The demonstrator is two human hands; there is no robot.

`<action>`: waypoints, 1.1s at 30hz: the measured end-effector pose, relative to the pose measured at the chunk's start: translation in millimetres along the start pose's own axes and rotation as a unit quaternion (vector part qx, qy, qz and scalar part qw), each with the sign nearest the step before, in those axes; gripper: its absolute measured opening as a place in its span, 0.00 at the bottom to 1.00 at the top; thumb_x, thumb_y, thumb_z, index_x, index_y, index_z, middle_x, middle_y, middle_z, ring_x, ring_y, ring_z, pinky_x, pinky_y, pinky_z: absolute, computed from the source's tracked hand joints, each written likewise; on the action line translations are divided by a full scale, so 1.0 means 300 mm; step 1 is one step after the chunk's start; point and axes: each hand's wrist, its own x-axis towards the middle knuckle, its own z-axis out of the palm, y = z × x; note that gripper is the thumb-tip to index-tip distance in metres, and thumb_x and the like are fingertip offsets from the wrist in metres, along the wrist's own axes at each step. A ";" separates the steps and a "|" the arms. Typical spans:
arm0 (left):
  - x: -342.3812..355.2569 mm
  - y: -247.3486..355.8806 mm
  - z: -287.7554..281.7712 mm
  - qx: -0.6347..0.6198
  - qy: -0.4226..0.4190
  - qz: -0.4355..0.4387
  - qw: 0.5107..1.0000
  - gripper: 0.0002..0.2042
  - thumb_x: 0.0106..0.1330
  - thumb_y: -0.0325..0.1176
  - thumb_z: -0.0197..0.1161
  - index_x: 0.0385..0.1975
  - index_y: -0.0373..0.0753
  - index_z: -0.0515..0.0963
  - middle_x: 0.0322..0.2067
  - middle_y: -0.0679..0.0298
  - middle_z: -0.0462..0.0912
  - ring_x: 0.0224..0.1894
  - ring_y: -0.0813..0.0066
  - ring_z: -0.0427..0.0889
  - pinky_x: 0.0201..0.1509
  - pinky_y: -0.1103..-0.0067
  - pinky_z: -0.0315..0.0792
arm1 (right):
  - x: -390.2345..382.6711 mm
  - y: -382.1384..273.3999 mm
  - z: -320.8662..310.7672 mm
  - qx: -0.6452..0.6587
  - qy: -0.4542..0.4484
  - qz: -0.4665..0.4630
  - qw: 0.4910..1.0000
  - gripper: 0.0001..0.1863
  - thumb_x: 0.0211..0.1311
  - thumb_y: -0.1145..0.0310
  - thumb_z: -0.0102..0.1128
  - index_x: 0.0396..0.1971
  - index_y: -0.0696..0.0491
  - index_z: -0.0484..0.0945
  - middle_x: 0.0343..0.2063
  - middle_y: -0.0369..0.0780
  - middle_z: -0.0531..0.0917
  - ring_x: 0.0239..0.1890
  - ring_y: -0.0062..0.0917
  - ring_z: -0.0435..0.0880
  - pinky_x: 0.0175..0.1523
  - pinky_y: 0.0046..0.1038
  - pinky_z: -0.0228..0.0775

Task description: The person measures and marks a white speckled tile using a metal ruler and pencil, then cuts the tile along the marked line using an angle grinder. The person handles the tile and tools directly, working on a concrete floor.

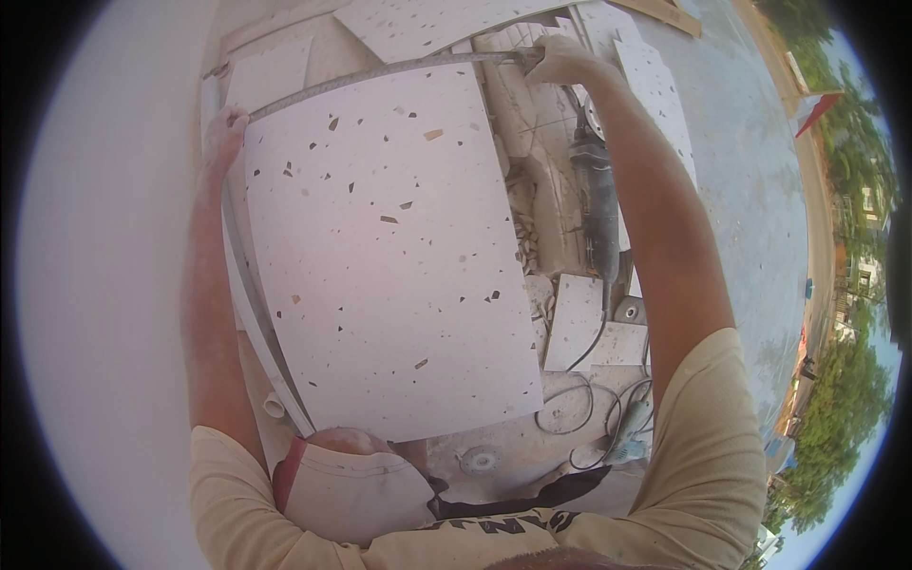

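A large white terrazzo-look tile (380, 247) with scattered dark and brown chips lies in front of me. A grey tape measure (380, 72) is stretched along its far edge. My left hand (226, 135) pinches the tape's left end at the tile's far left corner. Past the far right corner, my right hand (560, 61) is closed round the tape's other end; its fingers partly hide what they grip. Below my right forearm, a dark angle grinder (597, 204) lies on the rubble beside the tile, its cord running toward me.
Cut tile pieces (576, 318) and broken rubble (525, 237) lie right of the tile. Looped cable (570, 404) and a round disc (481, 461) are on the dusty floor near me. A long metal bar (261, 318) runs along the left, by a pale wall (114, 266). Another speckled tile (418, 24) lies beyond.
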 end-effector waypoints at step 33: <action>-1.603 0.957 0.314 -0.085 -0.646 0.341 0.678 0.16 0.67 0.35 0.59 0.51 0.34 0.76 0.42 0.49 0.85 0.48 0.48 0.83 0.56 0.58 0.73 | -1.988 -0.126 0.786 0.143 -0.230 0.041 0.962 0.39 0.48 0.50 0.77 0.53 0.57 0.70 0.50 0.51 0.77 0.54 0.47 0.78 0.60 0.43 0.72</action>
